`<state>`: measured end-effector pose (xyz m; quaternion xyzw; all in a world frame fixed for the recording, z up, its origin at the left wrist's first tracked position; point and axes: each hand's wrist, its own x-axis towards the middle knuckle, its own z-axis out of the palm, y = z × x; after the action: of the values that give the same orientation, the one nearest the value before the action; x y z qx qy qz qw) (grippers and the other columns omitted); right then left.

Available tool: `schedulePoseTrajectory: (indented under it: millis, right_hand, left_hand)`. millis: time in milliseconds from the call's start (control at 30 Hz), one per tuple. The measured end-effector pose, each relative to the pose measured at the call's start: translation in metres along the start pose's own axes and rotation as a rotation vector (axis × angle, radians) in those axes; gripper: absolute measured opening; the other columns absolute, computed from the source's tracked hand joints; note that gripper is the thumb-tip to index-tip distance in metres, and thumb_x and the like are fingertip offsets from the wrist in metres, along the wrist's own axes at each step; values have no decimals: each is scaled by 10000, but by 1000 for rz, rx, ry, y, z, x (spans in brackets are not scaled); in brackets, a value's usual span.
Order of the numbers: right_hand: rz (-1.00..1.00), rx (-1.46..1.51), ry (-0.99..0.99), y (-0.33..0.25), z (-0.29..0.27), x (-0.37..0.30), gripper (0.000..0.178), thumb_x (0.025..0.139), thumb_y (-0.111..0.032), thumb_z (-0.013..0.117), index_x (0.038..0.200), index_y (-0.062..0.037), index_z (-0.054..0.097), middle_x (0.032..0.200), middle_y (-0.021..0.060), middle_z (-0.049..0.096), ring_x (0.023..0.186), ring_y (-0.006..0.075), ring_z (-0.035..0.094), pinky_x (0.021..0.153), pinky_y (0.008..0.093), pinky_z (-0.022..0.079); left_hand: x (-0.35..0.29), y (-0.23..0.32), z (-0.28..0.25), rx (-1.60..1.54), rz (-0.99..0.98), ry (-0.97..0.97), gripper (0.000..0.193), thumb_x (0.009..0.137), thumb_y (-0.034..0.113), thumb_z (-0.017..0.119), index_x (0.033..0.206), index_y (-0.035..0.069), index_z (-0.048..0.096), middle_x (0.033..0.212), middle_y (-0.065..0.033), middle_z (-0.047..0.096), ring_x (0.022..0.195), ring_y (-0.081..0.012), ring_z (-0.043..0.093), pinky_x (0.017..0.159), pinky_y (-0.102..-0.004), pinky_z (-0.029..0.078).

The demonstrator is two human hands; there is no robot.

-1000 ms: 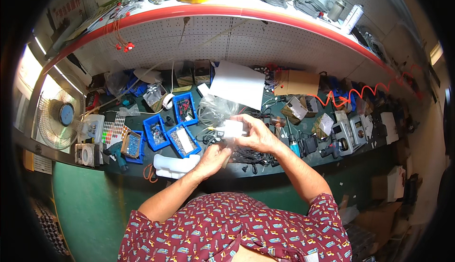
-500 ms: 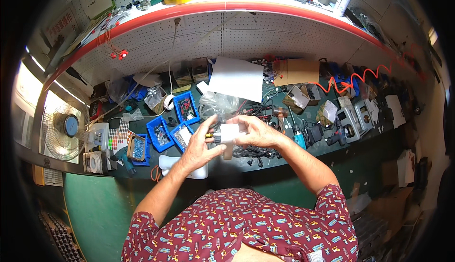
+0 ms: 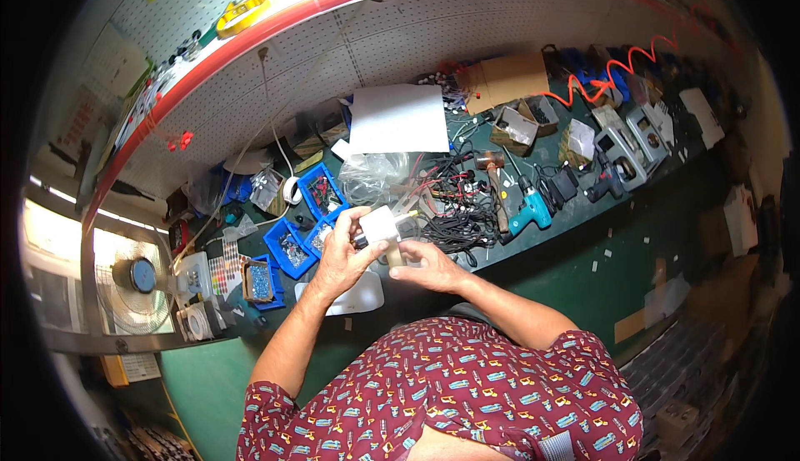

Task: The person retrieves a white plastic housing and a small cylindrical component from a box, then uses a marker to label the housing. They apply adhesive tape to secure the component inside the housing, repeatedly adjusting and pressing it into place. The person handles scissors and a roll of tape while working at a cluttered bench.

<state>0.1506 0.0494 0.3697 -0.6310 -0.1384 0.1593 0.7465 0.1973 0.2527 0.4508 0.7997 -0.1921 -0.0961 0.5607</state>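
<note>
Hands meet in front of the worktop (image 3: 575,212), at the middle of its near edge, with a small white block (image 3: 379,224) held between them. Thumb and fingers of the left hand (image 3: 335,264) grip the block from its left side. A tan stem (image 3: 393,255) hangs off the block, its long axis running toward the person's body, and the right hand (image 3: 433,268) is the nearer to it, half curled at its lower end; whether those fingertips pinch the stem or just brush it, I cannot tell. A yellowish fitting (image 3: 412,213) sticks out on the block's right, away from the left palm. Blue trays (image 3: 304,270) sit beyond the left hand, tangled black cables (image 3: 457,229) beyond the right.
</note>
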Motion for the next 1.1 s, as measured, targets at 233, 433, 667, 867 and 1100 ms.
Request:
schedulePoseTrajectory:
  millis: [233, 433, 667, 867, 1100]
  right_hand:
    - [65, 28, -65, 23, -12, 6, 303, 932, -196, 681, 1140, 23, 661, 1019, 61, 706, 918, 109, 627, 839, 310, 514]
    - [-57, -79, -12, 15, -21, 20, 199, 922, -110, 671, 1080, 10, 676, 942, 38, 689, 857, 93, 607, 764, 283, 508]
    - [148, 712, -227, 2, -36, 34, 456, 816, 7, 614, 1265, -54, 561, 1220, 85, 665, 1069, 177, 652, 874, 323, 532]
    - [330, 399, -54, -30, -47, 60, 324, 986, -241, 612, 1174, 23, 625, 1078, 125, 723, 998, 202, 686, 900, 365, 542]
    - [198, 573, 138, -87, -28, 68, 244, 997, -221, 606, 1075, 7, 635, 911, 85, 704, 798, 137, 690, 693, 297, 571]
  left_hand:
    - [6, -3, -9, -154, -105, -60, 474, 931, 196, 727, 1289, -1, 487, 1145, -87, 629, 1021, -148, 628, 857, -296, 551]
    - [-11, 5, 3, -237, -190, -143, 445, 945, 217, 703, 1270, -16, 507, 1124, -92, 629, 968, -148, 635, 748, -308, 599]
    - [-27, 4, 15, -307, -271, -225, 454, 924, 235, 731, 1262, 6, 532, 1070, -75, 653, 952, -133, 634, 786, -304, 571]
    - [-37, -6, 35, -121, -141, -207, 474, 832, 108, 824, 1189, 7, 528, 1063, -87, 685, 960, -127, 634, 835, -290, 516]
    - [-38, -37, 42, 70, -124, -99, 445, 800, 131, 850, 1096, 17, 538, 958, -65, 689, 874, -98, 622, 751, -267, 503]
